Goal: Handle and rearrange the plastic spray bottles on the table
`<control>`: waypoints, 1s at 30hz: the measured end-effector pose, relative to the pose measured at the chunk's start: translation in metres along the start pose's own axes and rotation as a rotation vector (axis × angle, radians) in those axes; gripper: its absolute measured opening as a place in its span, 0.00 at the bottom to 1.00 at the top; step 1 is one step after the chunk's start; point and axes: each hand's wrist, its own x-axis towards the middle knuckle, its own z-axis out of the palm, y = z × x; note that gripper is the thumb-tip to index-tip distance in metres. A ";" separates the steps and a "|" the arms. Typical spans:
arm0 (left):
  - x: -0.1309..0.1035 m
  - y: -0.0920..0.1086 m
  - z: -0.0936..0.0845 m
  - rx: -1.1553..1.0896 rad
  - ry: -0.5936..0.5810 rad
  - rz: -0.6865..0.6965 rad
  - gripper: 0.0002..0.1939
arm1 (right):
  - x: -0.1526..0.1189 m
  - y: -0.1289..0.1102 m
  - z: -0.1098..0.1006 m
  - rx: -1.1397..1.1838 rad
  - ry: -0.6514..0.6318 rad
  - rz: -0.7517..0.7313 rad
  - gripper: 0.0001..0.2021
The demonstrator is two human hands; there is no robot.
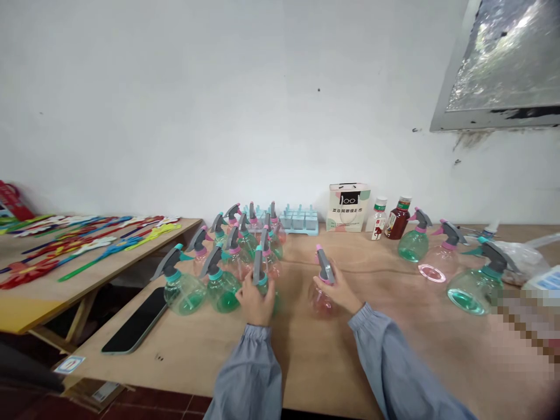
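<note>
My left hand (256, 302) grips a green spray bottle (261, 274) with a grey trigger and teal collar, at the front of a cluster of several green and pink spray bottles (227, 256). My right hand (341, 290) is closed around a pink spray bottle (321, 289) with a grey trigger, standing alone near the middle of the wooden table (306, 361). Both arms wear grey-blue sleeves.
A black phone (135, 324) lies near the table's left edge. Three more spray bottles (476, 283) stand at the right. Ice-pop moulds (300, 220), a small box (349, 208) and two bottles (389, 219) line the wall. Coloured swatters (79, 245) cover the left table.
</note>
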 end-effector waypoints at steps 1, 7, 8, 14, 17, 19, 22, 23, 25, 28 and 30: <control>-0.004 0.001 0.003 -0.009 -0.021 0.049 0.19 | -0.003 0.003 -0.005 0.005 0.016 0.034 0.17; -0.029 0.017 0.021 -0.076 -0.117 0.296 0.26 | -0.008 0.004 -0.029 0.131 0.147 0.189 0.15; -0.032 0.018 0.025 -0.079 -0.140 0.315 0.28 | -0.007 0.001 -0.031 0.181 0.135 0.199 0.16; -0.034 0.013 0.037 -0.019 -0.221 0.318 0.30 | -0.005 -0.028 -0.029 0.600 -0.013 0.316 0.22; -0.031 0.011 0.038 0.000 -0.215 0.288 0.31 | -0.008 -0.037 -0.027 0.709 -0.022 0.325 0.22; -0.030 0.012 0.038 0.003 -0.222 0.279 0.31 | -0.010 -0.038 -0.026 0.737 -0.020 0.341 0.21; -0.030 0.013 0.037 0.007 -0.234 0.279 0.31 | -0.011 -0.033 -0.025 0.717 0.047 0.347 0.18; -0.030 0.013 0.036 0.010 -0.236 0.280 0.31 | -0.011 -0.032 -0.025 0.701 0.092 0.344 0.17; -0.030 0.014 0.035 0.016 -0.239 0.282 0.31 | -0.010 -0.030 -0.024 0.684 0.181 0.331 0.15; -0.029 0.014 0.034 0.025 -0.243 0.280 0.30 | -0.009 -0.030 -0.021 0.692 0.239 0.322 0.15; -0.029 0.014 0.034 0.029 -0.243 0.284 0.29 | -0.010 -0.030 -0.020 0.684 0.226 0.330 0.16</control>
